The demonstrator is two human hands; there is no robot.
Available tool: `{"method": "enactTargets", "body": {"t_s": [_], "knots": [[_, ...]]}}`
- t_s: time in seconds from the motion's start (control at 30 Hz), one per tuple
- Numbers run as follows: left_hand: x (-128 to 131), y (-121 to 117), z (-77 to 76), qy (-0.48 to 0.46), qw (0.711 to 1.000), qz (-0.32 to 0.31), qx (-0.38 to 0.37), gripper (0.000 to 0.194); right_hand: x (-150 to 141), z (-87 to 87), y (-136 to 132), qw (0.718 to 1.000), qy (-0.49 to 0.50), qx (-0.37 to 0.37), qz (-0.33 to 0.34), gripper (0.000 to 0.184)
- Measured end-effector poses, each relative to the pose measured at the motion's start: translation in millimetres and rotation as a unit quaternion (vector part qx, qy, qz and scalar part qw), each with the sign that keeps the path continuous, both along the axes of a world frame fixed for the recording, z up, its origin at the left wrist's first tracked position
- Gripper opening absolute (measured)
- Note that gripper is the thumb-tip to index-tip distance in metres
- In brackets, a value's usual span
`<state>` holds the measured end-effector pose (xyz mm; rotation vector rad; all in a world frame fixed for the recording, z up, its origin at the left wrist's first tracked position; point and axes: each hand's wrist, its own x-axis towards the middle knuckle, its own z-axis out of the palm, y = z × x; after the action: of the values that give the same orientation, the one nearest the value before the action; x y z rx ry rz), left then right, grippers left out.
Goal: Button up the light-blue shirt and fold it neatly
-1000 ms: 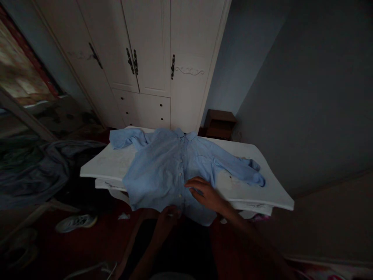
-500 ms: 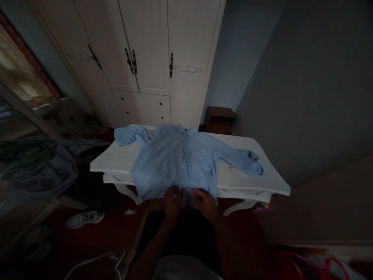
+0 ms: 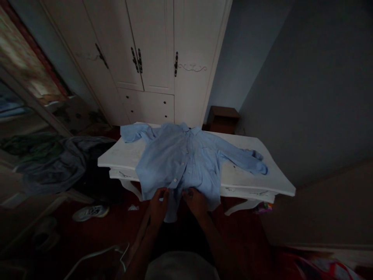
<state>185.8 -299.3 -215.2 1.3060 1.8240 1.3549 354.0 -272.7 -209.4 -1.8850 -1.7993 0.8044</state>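
A light blue button-up shirt (image 3: 163,159) lies spread on a white table (image 3: 116,159), its collar at the far edge and its sleeves out to both sides. The lower front hangs over the near edge. My left hand (image 3: 159,202) pinches the left front panel at the hem, close to a white button. Across a narrow gap, my right hand (image 3: 196,202) grips the edge of the right front panel. Between the hands the two panels are parted at the bottom, with the shirt's back part hanging down there. Higher up, the panels lie close together.
A white wardrobe (image 3: 151,46) stands behind the table, with a small brown cabinet (image 3: 224,116) to its right. Grey clothing (image 3: 55,167) is heaped at the left. A shoe (image 3: 91,212) and a white cable (image 3: 93,254) lie on the dark red floor.
My hands have moved apart, drawing the two front panels away from each other at the hem. The view has shifted slightly to the left.
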Motion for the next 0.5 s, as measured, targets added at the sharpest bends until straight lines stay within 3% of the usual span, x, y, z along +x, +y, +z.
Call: {"method": "enactTargets", "body": {"t_s": [0.23,0.37,0.5], "knots": [[4.1,3.1,-6.4,0.008,0.994,-0.1,-0.043,0.034,-16.8,-3.4,12.8,0.994,-0.067,0.0,-0.081,0.036],[0.5,2.3,-7.8,0.037,0.992,-0.109,-0.053,0.033,-14.6,-14.5,16.6,0.993,0.046,0.033,-0.102,0.028],[-4.4,4.4,-9.9,0.07,0.987,-0.124,-0.08,0.032,-5.7,-23.7,9.5,0.986,0.149,0.038,-0.068,0.022]]}}
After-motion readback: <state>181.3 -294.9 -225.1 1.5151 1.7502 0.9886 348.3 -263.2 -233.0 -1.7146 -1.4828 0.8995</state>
